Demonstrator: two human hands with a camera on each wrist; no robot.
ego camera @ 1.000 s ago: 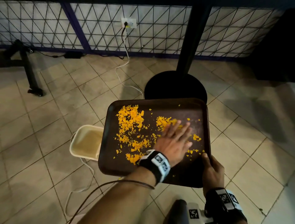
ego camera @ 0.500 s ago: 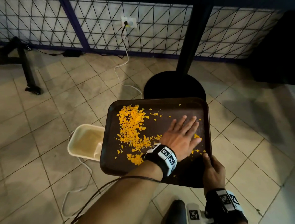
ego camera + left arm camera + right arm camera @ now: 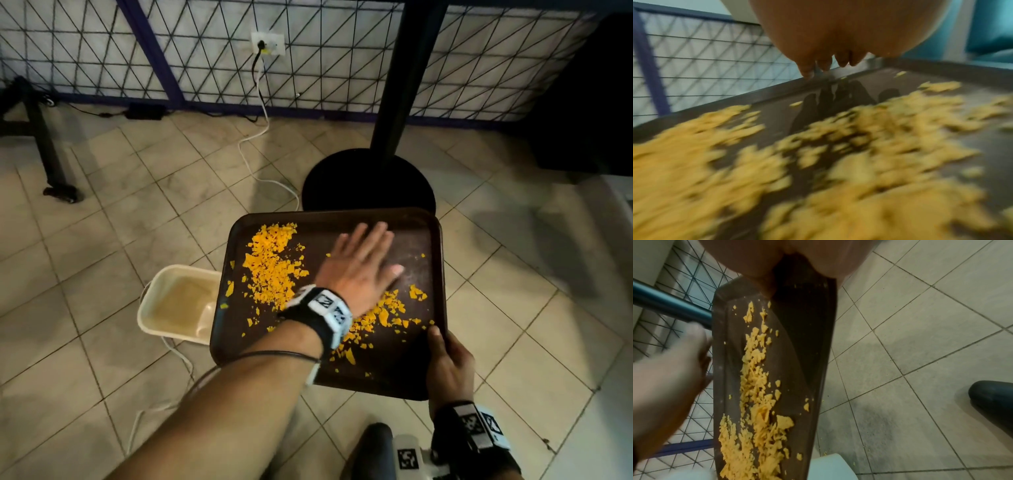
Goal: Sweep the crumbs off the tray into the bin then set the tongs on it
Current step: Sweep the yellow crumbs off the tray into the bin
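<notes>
A dark brown tray (image 3: 419, 236) hangs above the tiled floor, strewn with orange crumbs (image 3: 270, 270). Most crumbs lie piled on its left half, and a smaller patch sits near my right thumb. My left hand (image 3: 359, 270) lies flat on the tray with straight fingers that reach its far rim. In the left wrist view the left hand (image 3: 838, 40) hovers over blurred crumbs (image 3: 869, 146). My right hand (image 3: 448, 370) grips the tray's near right corner, thumb on top. A cream bin (image 3: 178, 301) stands on the floor, partly under the tray's left edge. No tongs are in view.
A black table post rises from a round base (image 3: 368, 181) just beyond the tray. A white cable (image 3: 260, 150) runs from a wall socket across the floor past the bin. A wire mesh fence (image 3: 342, 68) closes the back. A black stand leg (image 3: 44, 147) is far left.
My left hand has slid from the tray's middle up to its far edge. The crumbs it covered are now pushed left into the pile. The right hand has kept its grip.
</notes>
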